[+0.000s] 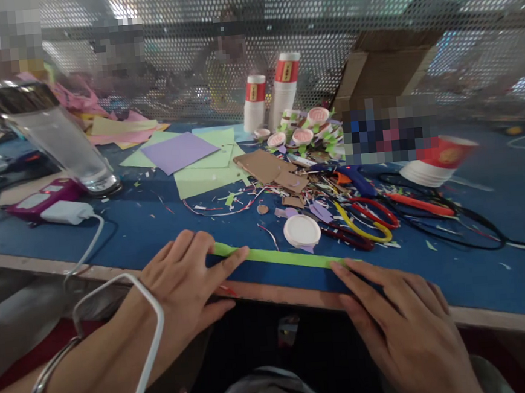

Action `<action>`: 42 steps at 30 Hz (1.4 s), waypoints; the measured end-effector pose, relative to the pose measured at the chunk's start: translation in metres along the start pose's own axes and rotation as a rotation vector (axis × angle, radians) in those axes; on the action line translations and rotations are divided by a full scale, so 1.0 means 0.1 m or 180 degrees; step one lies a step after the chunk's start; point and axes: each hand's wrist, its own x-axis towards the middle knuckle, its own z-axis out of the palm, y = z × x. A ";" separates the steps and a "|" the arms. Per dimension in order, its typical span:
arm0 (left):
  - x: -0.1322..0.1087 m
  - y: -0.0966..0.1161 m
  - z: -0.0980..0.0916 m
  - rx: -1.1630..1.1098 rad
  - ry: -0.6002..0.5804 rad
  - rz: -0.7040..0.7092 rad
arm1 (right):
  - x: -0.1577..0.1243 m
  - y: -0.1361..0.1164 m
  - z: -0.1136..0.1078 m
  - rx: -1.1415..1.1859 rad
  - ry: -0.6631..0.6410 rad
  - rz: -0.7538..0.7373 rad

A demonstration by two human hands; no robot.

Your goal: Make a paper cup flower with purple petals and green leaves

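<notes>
A bright green paper strip (289,257) lies lengthwise along the near part of the blue table. My left hand (182,281) is on its left end, the other fingers curled over it and the index finger stretched along it. Its thumb hangs apart at the table's edge. My right hand (403,318) touches the strip's right end with its index fingertip. The right fingers are stretched out and the thumb is apart below them. Just beyond the strip lies a white round disc (301,230), with purple paper scraps (320,210) beside it.
Scissors with yellow handles (369,230), a blue glue gun (356,180), cardboard pieces (264,165) and scraps lie beyond. Stacked paper cups (285,89), coloured paper sheets (179,153) and a glass bottle (65,142) stand or lie farther back. A white cable (157,326) crosses my left forearm.
</notes>
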 end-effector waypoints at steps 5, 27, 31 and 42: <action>-0.18 -0.14 0.02 0.0103 0.0224 -0.0073 | 0.01 0.00 0.02 0.0037 0.0087 0.0007; 0.49 -0.13 0.06 -0.1111 0.0415 0.0455 | 0.23 0.19 -0.10 0.0445 -0.0060 0.0169; 0.61 -0.13 0.03 -0.1172 0.0188 0.0819 | 0.29 0.25 -0.08 0.0457 -0.0061 0.0152; 0.91 -0.28 -0.21 -0.3020 -0.0827 -0.0254 | 0.51 0.46 -0.31 0.1277 -0.0261 0.1172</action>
